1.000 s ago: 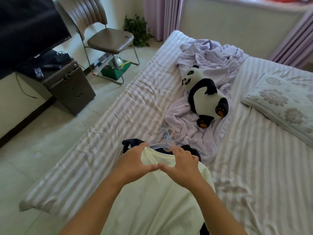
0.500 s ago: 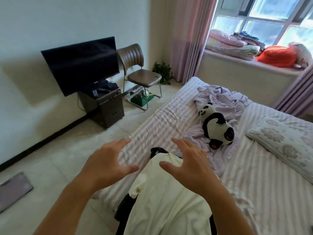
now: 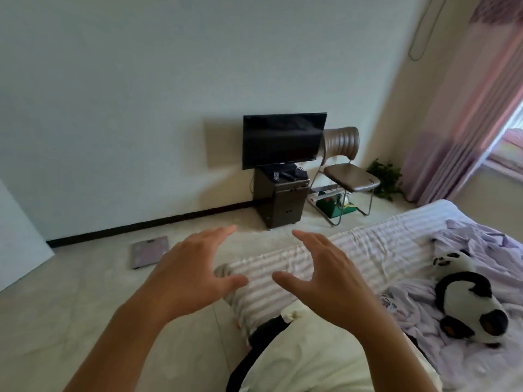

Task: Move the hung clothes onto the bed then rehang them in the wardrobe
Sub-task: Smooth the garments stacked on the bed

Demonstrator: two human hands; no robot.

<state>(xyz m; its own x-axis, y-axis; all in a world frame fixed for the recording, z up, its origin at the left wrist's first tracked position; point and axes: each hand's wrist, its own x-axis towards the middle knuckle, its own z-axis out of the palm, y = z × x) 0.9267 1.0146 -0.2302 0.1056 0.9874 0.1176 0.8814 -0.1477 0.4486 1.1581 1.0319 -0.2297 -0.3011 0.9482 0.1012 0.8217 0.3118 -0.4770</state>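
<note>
Fingers of both hands spread and relaxed, holding nothing: left hand (image 3: 186, 278) and right hand (image 3: 328, 281) hover in the air, palms turned inward toward each other, above the near corner of the bed (image 3: 353, 250). Nearest the camera, the clothes (image 3: 305, 360) lie in a heap on the bed's edge: a pale cream garment on top, smooth and softly creased, with a black garment (image 3: 254, 349) showing beneath it and trailing over the mattress side. Hangers are not clearly visible; a faint tangle beside the right wrist may be their hooks, too small to tell. Risk, as a judgement: the heap sits at the very edge and the black piece hangs down already, so a careless tug on the top layer could drag the pile to the floor, or pull a garment off its hanger. Beyond the heap, a panda plush (image 3: 469, 301) rests on a crumpled lilac sheet (image 3: 481, 244). Farther off: a scale (image 3: 148, 251) on the floor, a dark cabinet (image 3: 280, 199) with a television (image 3: 283, 140), a brown chair (image 3: 348, 171), a potted plant (image 3: 386, 178), pink curtains (image 3: 464, 114). No wardrobe in view.
</note>
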